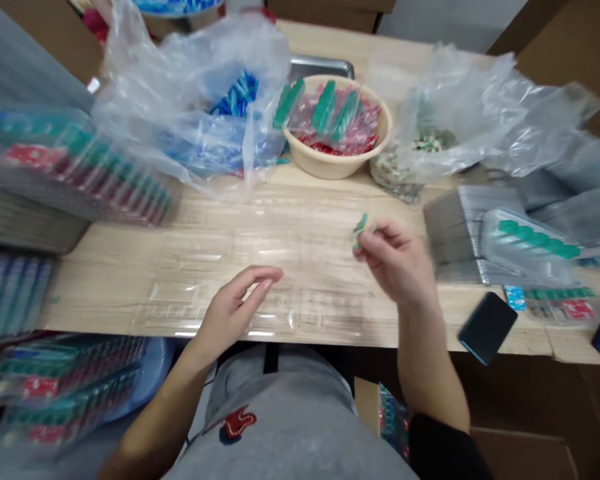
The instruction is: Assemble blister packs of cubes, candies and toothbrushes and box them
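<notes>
On my screen the right hand (397, 263) hangs above the middle of the wooden table (105, 280), thumb and first fingers pinched on a small green piece (360, 230), which sticks out just past the fingertips. Motion blur hides its exact shape. I judge it very light and hard, probably smooth plastic, so a fingertip pinch across its narrow sides looks like the right hold; a loose pinch could let it twist or pop out. The left hand (237, 300) is unclenched, fingers loosely curled, with the tips resting on a clear plastic tray sheet (310, 300) that lies flat on the table under both hands and holds nothing. That sheet reads to me as thin, springy and slick, apt to slide or buckle if pushed at one corner, so pressing it flat from above suits it better than lifting by an edge. Beyond the hands stands a beige bowl (340, 170) of red and green packets, flanked by crumpled clear bags (180, 87). A dark phone (487, 327) lies near the right forearm at the table's edge.
</notes>
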Tool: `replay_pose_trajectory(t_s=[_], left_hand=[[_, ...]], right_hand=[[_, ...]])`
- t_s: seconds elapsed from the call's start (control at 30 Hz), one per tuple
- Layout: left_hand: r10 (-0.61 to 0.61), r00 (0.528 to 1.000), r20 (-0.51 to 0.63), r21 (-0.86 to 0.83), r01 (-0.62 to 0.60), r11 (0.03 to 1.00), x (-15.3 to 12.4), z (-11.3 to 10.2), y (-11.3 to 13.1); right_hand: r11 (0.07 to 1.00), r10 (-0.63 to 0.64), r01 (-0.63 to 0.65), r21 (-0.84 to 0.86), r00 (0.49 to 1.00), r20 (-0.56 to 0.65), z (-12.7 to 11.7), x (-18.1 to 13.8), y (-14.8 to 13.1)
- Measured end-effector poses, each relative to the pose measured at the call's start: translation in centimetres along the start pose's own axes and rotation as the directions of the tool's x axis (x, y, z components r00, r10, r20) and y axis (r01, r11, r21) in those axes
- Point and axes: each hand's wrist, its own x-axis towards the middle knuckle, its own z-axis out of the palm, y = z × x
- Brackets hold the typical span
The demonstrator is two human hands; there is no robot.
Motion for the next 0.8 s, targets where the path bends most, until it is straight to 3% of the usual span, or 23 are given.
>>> replay_pose_trajectory(t_s=[0.07,0.17,0.3,0.4,0.53,0.6,0.8], left_hand=[[0.047,0.998,-0.040,-0.110,-0.051,0.993,-0.2,0.8,1.7],[0.076,0.995,-0.066,-0.184,-0.087,0.979,-0.3,1.5,3.0],[0.125,0.991,-0.044,-0.157,-0.131,0.979,-0.3,1.5,2.8],[0.181,0.979,-0.091,-0.163,-0.194,0.967,-0.3,1.4,2.2],[0.067,0.971,-0.228,-0.256,-0.126,0.959,-0.2,1.5,1.7],[-0.021,0.970,-0.242,-0.298,-0.054,0.953,-0.3,1.7,1.6],[-0.097,0.992,-0.084,-0.340,0.063,0.938,-0.6,1.9,2.0]], right_hand=[[0.996,0.047,-0.052,0.079,0.997,0.067,2.3,-2.7,2.0],[0.997,0.042,-0.047,0.063,0.996,0.075,4.6,-5.2,3.3],[0.992,-0.052,0.063,-0.114,0.994,0.093,5.6,-6.7,3.7],[0.975,-0.083,0.099,-0.198,0.993,0.087,5.8,-7.2,3.8],[0.986,-0.064,0.063,-0.156,0.998,-0.003,6.2,-7.2,3.9],[0.992,-0.082,0.076,-0.100,0.995,-0.050,6.5,-7.2,4.0],[0.990,-0.128,0.130,0.059,0.991,-0.030,6.8,-7.3,4.7]])
